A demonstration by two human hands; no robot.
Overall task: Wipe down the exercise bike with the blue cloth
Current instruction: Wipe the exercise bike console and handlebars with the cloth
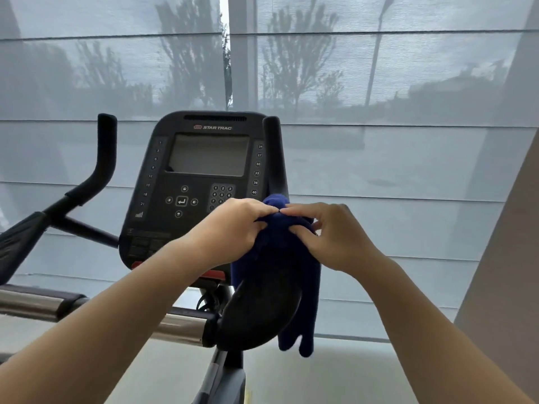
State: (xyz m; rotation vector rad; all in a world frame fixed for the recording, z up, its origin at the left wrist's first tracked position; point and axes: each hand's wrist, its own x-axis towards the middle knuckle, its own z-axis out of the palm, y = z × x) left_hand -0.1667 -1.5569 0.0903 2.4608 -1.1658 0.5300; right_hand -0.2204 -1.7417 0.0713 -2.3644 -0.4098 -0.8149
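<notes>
The exercise bike's black console (204, 182) with a grey screen stands in the middle of the head view. A dark blue cloth (280, 258) is draped over the bike's right handlebar (259, 313), its ends hanging down on the right side. My left hand (233, 228) pinches the cloth's top from the left. My right hand (329, 234) pinches it from the right, and the fingertips of both hands almost meet. The right handlebar's upright end (274, 153) rises behind the cloth.
The left handlebar (99, 161) curves up at the left, with a black arm pad (17, 243) below it. A chrome crossbar (38, 304) runs along the lower left. Translucent window blinds (379, 141) fill the background; a beige wall (507, 272) slants at the right.
</notes>
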